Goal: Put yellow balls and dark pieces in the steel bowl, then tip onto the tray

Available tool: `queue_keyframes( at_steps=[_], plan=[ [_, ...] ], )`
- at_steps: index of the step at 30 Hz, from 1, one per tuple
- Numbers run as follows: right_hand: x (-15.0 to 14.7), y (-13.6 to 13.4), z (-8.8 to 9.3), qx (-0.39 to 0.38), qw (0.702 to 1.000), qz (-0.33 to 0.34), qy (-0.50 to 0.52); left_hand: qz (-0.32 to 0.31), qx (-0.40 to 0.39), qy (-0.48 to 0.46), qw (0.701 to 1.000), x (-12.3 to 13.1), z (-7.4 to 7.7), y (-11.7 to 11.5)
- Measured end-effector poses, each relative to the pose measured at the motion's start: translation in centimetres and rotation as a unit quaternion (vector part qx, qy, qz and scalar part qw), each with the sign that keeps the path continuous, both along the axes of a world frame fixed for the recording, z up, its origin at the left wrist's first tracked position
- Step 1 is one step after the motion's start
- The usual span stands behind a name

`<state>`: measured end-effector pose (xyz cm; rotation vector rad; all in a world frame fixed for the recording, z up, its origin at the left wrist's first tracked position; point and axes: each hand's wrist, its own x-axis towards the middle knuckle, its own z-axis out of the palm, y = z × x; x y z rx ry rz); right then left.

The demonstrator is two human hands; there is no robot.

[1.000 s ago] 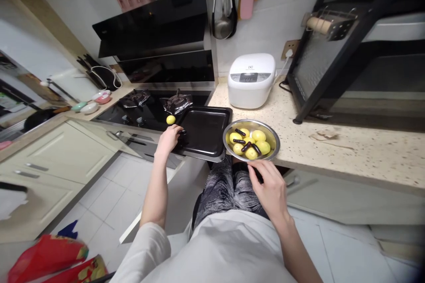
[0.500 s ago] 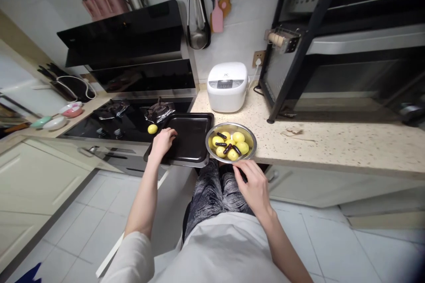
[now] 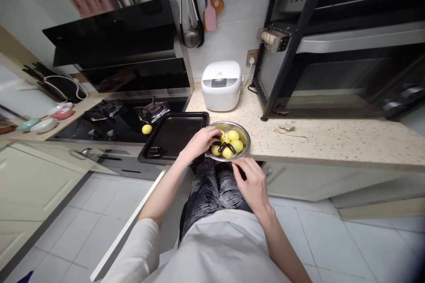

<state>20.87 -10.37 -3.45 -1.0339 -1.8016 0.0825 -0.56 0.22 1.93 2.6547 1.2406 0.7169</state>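
Note:
A steel bowl (image 3: pixel 247 141) at the counter's front edge holds several yellow lemon-like fruits (image 3: pixel 233 135) and a few glossy dark finger-shaped pieces (image 3: pixel 222 147). My left hand (image 3: pixel 203 139) reaches over the bowl's left side, its fingers bent closed at a dark piece that they partly hide. On the near rim my right hand (image 3: pixel 251 177) has thumb and fingers pinched around the bowl's edge. Left of the bowl lies a black baking tray (image 3: pixel 175 128), with a few dark finger-shaped pieces (image 3: pixel 155 152) grouped at its near left corner.
One lemon-like fruit (image 3: pixel 146 129) sits on the black stove (image 3: pixel 124 119), left of the tray. Behind the bowl stands a white rice cooker (image 3: pixel 222 86). An oven (image 3: pixel 332 79) and its dark rack occupy the right. Small bowls (image 3: pixel 43 125) are at far left.
My left hand has moved right, from the tray to inside the bowl. Dark pieces now show on the tray where it was. My right hand stays at the rim. The view has shifted slightly.

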Motion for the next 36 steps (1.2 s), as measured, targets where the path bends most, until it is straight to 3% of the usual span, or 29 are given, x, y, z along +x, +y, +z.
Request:
queue_keyframes(
  at_steps=[12, 20, 28, 32, 36],
  plan=[
    [0.0, 0.1, 0.0, 0.004, 1.0, -0.004, -0.002, 0.017, 0.008, 0.065, 0.998, 0.6, -1.0, 1.3],
    [0.2, 0.1, -0.1, -0.005, 1.0, -0.002, 0.004, 0.039, 0.033, 0.018, 0.999, -1.1, -0.5, 0.1],
    [-1.7, 0.0, -0.1, -0.003, 0.999, 0.045, 0.001, 0.189, 0.097, -0.106, 0.971, -7.9, -0.4, -4.9],
    [-5.4, 0.7, -0.2, -0.024, 0.99, 0.137, -0.011, 0.297, 0.164, -0.18, 0.923, -10.5, -0.9, -8.3],
    [-10.6, 3.2, 0.1, -0.062, 0.972, 0.215, -0.065, 0.38, 0.228, -0.221, 0.869, -12.4, -0.8, -10.7]
  ],
)
